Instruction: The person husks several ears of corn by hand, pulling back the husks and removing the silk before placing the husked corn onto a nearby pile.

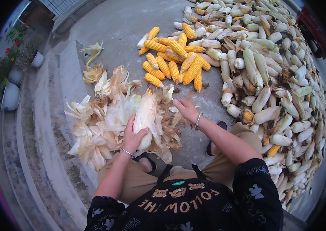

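My left hand (134, 135) grips an ear of corn (144, 115) around its lower end, thumb across the front. Pale husk still wraps most of this ear, with some yellow kernels and brown silk at its far tip. To the right of that tip is my right hand (186, 109), its fingers drawn together beside small scraps of husk (168, 93). Whether a scrap is pinched between those fingers cannot be made out. Beneath the held ear lies a heap of stripped husks and silk (96, 127). Husked yellow cobs (177, 48) are piled on the concrete beyond it.
A large mound of unhusked corn (278, 72) spreads along the right side. Concrete steps (53, 115) run down the left, with flowers in white pots (10, 96) beside them. A loose husk (93, 51) lies near the step edge. My shoes (148, 161) flank the work area.
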